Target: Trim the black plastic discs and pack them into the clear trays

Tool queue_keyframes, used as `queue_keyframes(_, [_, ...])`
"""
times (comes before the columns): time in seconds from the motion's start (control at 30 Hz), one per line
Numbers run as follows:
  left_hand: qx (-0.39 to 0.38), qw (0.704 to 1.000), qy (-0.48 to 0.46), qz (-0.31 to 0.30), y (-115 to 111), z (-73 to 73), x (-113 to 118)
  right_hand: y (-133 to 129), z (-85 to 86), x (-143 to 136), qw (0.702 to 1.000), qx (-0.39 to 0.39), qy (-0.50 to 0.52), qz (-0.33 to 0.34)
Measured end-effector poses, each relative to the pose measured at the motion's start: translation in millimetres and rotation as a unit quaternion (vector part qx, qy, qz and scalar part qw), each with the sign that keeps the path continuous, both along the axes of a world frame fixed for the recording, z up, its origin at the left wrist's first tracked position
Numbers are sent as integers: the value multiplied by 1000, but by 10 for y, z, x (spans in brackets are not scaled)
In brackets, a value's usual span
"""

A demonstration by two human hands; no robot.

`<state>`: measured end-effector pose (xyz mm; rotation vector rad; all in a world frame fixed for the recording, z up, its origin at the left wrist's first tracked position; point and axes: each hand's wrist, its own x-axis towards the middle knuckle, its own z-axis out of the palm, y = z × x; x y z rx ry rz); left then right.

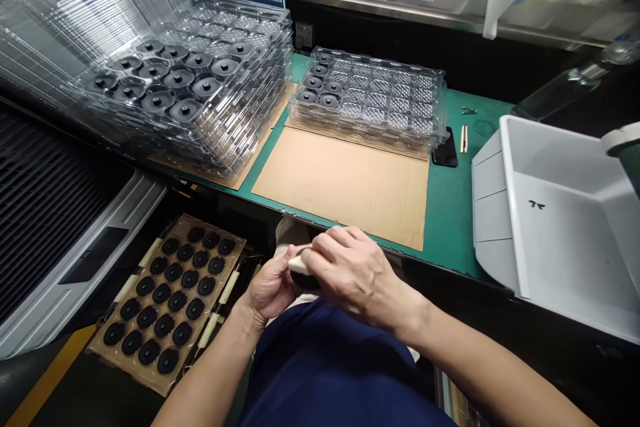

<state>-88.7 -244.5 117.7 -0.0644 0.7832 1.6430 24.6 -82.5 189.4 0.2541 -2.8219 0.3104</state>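
Note:
Close in front of my body, both hands meet around a small black round part (305, 280). My left hand (270, 288) is closed on it from the left side. My right hand (353, 273) bends over the top, its fingers curled around a cream-coloured piece (300, 265) that lies against the black part. What kind of piece it is, I cannot make out, since the fingers cover most of it. The sheet of brown cardboard (345, 180) on the green table lies just beyond my hands.
Clear plastic trays (240, 113) with black parts are stacked at the left; another tray stack (370, 93) stands at the back. Below left is a brown tray (187, 340) of black discs. At right are a phone (445, 148) and a white bin (565, 233) holding small black scraps.

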Motion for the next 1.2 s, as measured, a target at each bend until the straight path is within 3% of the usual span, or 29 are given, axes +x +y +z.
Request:
queue_keyframes(0.1, [22,994,59,93,32,113,-56,-72,-26,21,987,-113,-3,-117])
queue_keyframes(0.2, [21,981,133,138,77,225,-68,-179,-10,37,955,-262,-18,-137])
queue_keyframes(0.27, [20,972,170,159,102,284,-45,-243,27,23,945,-297,9,-134])
queue_keyframes(0.43, [7,953,215,212,82,379,-8,-241,54,-23,960,-252,26,-116])
queue_keyframes(0.57, [5,953,216,211,26,352,-32,-160,10,-19,967,-197,33,-157])
queue_keyframes(0.67, [22,952,219,210,7,307,-35,-162,28,-5,959,-254,10,-128])
queue_keyframes(0.77, [29,955,217,198,-4,289,-29,-169,50,4,957,-275,-10,-94])
queue_keyframes(0.9, [17,967,190,167,-42,276,-32,-123,31,14,967,-199,5,-160])
queue_keyframes(1.07, [10,974,175,141,-88,251,-35,-67,28,51,975,-208,-27,-77])
queue_keyframes(1.2, [7,978,171,122,-92,258,-35,-21,25,57,976,-169,-21,-132])
